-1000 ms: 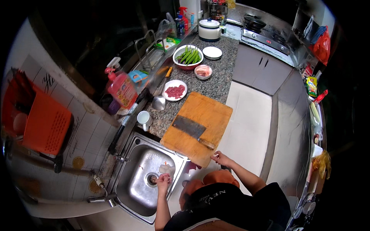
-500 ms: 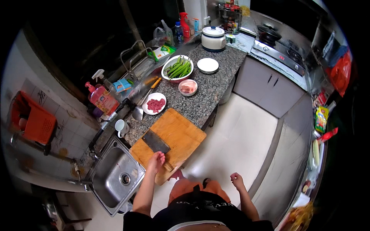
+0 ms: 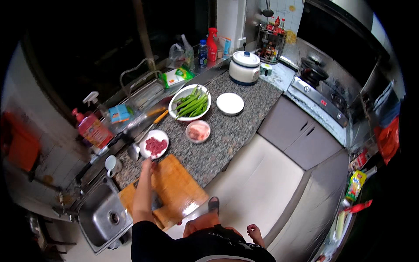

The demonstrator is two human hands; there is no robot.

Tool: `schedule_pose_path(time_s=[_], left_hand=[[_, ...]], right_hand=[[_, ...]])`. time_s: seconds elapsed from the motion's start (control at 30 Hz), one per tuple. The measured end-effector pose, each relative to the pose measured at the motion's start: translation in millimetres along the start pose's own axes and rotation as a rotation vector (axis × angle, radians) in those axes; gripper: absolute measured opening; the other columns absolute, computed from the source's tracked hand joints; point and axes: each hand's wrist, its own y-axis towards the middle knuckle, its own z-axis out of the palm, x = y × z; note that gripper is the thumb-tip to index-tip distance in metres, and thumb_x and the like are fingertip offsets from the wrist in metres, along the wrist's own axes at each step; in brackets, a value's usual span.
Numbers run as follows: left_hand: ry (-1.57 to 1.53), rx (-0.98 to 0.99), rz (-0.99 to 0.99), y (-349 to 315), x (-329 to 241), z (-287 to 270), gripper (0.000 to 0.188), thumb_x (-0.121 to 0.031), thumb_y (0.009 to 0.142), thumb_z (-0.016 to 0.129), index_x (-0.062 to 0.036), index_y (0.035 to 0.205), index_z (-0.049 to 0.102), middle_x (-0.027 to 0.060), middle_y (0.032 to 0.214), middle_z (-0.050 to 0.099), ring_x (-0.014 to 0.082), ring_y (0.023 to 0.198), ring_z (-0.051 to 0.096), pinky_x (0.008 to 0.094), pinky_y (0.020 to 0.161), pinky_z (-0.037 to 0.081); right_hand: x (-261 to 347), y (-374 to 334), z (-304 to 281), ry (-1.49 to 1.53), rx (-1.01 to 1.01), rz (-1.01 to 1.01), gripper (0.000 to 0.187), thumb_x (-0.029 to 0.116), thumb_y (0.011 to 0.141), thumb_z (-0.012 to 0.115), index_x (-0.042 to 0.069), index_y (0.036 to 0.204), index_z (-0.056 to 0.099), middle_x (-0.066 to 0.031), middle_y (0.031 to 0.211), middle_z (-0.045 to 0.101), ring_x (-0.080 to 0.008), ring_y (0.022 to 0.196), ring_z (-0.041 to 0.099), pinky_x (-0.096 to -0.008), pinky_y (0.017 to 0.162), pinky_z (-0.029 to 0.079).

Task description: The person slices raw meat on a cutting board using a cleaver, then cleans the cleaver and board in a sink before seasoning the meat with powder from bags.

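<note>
Currently reaching with left hand [image 3: 147,164] over the rectangular tan wooden chopping board [image 3: 183,185] to the round white plate [image 3: 153,132] of dark-red raw meat pieces [image 3: 156,146] just beyond it; cannot tell finger spread or grip. Holding bare right hand [image 3: 253,230] well apart, right of the board, with fingers curled around nothing visible.

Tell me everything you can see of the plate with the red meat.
The plate is round, white and smooth, perhaps ceramic. It rests flat on the speckled counter, bearing small pieces of red meat, with bare rim showing. A spatula lies along its left side. The left hand is at its near edge; whether the fingers touch it, I cannot tell.
</note>
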Motion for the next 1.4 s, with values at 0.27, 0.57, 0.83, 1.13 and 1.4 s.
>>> schedule_pose_path(time_s=[0.27,0.57,0.83,1.13,1.4], left_hand=[[-0.071,-0.203,0.049,39,7,0,0.042,0.006,0.069,0.045,-0.0098,0.107,0.045,0.0076,0.096,0.054,0.0246,0.077,0.056,0.0384,0.058,0.048],[-0.232,-0.230,-0.014,-47,-4,16,0.038,0.008,0.070,0.042,-0.0088,0.104,0.044,0.0095,0.092,0.056,0.0233,0.074,0.058,0.0356,0.055,0.052],[-0.234,-0.186,0.055,-184,43,72,0.036,0.004,0.074,0.043,-0.0038,0.109,0.043,0.0121,0.095,0.055,0.0233,0.076,0.058,0.0298,0.055,0.050],[-0.240,0.013,-0.051,-283,74,273,0.033,0.002,0.074,0.051,-0.0099,0.105,0.048,0.0063,0.094,0.058,0.0203,0.075,0.059,0.0319,0.059,0.051],[-0.177,0.299,-0.173,-217,117,443,0.037,0.002,0.074,0.054,-0.0073,0.109,0.044,0.0096,0.090,0.059,0.0198,0.072,0.061,0.0300,0.055,0.054]], right_hand=[[110,88,-61,-0.056,0.043,-0.027,0.001,0.008,0.077,0.051,0.007,0.078,0.051,-0.0015,0.068,0.053,-0.0107,0.059,0.052,-0.0248,0.052,0.043],[134,184,-94,-0.188,0.292,0.179,0.015,0.018,0.078,0.055,0.004,0.081,0.052,-0.0047,0.066,0.054,-0.0108,0.052,0.053,-0.0229,0.043,0.042],[149,349,-163,-0.409,0.474,-0.274,0.021,0.024,0.080,0.054,0.003,0.084,0.053,-0.0054,0.072,0.056,-0.0116,0.059,0.054,-0.0250,0.049,0.044],[248,421,-231,-0.155,0.550,-0.059,0.016,0.023,0.081,0.054,0.008,0.087,0.052,-0.0017,0.073,0.055,-0.0120,0.064,0.054,-0.0258,0.055,0.045],[367,463,-205,-0.020,0.624,-0.203,0.012,0.018,0.084,0.051,0.008,0.091,0.051,-0.0027,0.076,0.054,-0.0118,0.063,0.053,-0.0243,0.055,0.044]])
